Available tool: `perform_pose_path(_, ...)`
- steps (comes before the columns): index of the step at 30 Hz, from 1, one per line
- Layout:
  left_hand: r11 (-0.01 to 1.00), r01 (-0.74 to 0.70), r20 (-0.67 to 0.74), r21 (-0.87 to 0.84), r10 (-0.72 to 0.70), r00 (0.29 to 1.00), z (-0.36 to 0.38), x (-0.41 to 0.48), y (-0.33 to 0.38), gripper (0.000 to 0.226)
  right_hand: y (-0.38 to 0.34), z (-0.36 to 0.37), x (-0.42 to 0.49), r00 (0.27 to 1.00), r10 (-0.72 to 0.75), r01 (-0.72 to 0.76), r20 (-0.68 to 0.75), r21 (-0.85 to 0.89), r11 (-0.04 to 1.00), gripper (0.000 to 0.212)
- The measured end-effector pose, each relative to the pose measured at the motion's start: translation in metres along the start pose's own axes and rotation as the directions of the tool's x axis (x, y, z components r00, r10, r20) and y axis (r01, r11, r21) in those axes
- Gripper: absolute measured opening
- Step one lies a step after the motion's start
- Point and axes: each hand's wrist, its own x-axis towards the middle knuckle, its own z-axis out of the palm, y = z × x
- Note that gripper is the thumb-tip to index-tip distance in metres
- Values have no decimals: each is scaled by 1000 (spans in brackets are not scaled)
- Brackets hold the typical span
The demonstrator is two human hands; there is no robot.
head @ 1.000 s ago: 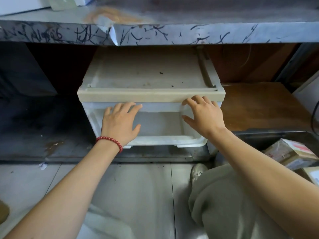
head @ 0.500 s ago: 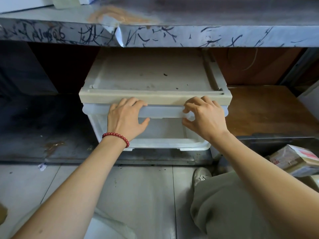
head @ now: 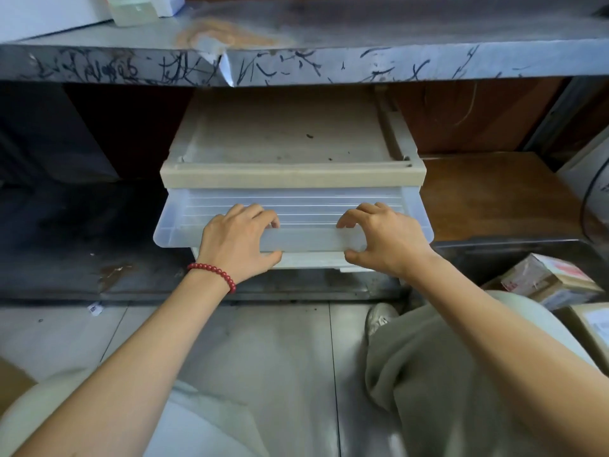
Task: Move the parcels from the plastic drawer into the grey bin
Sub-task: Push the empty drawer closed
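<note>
A translucent plastic drawer (head: 178,230) stands partly pulled out of its beige-topped cabinet (head: 290,174) under a scribbled metal shelf. My left hand (head: 239,242), with a red bead bracelet at the wrist, and my right hand (head: 384,240) both grip the drawer's front handle bar. The strip of drawer floor that shows is ribbed and holds no parcel. At the right edge, the dark grey bin (head: 494,249) holds cardboard parcels (head: 543,280), one with a red-printed label.
I crouch on a grey tiled floor, my knee and a shoe (head: 379,318) just right of the drawer. A wooden board (head: 494,196) lies right of the cabinet. The metal shelf (head: 296,64) overhangs everything. Dark floor lies to the left.
Both hands went from resting on the drawer front to gripping its handle. The drawer has slid out toward me and its ribbed floor now shows.
</note>
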Motion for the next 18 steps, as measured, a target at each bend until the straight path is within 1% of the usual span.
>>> perform_pose_path(3, 1000, 1, 21, -2, 0, 1000, -3, -20, 4, 35, -5, -1, -16, 999, -22, 22, 28, 1, 1000, 47)
perform_pose_path(6, 1000, -17, 52, 16, 16, 999, -4, -41, 11, 35, -12, -4, -34, 995, -52, 55, 86, -33, 998, 49)
perform_pose_path(10, 998, -44, 133, 53, 37, 990, 1, -66, 19, 38, -23, 0, -54, 982, -71, 82, 174, -56, 995, 51)
perform_pose_path(12, 996, -51, 168, 79, 38, 985, 8, -74, 22, 39, -30, 6, -60, 976, -70, 91, 206, -95, 991, 53)
perform_pose_path(15, 994, -19, 181, 105, 0, 984, 21, -81, 24, 41, -36, 18, -61, 972, -86, 127, 218, -182, 975, 57)
perform_pose_path(18, 990, -10, 185, 142, -16, 983, 31, -80, 24, 42, -34, 29, -60, 977, -55, 99, 205, -210, 973, 56)
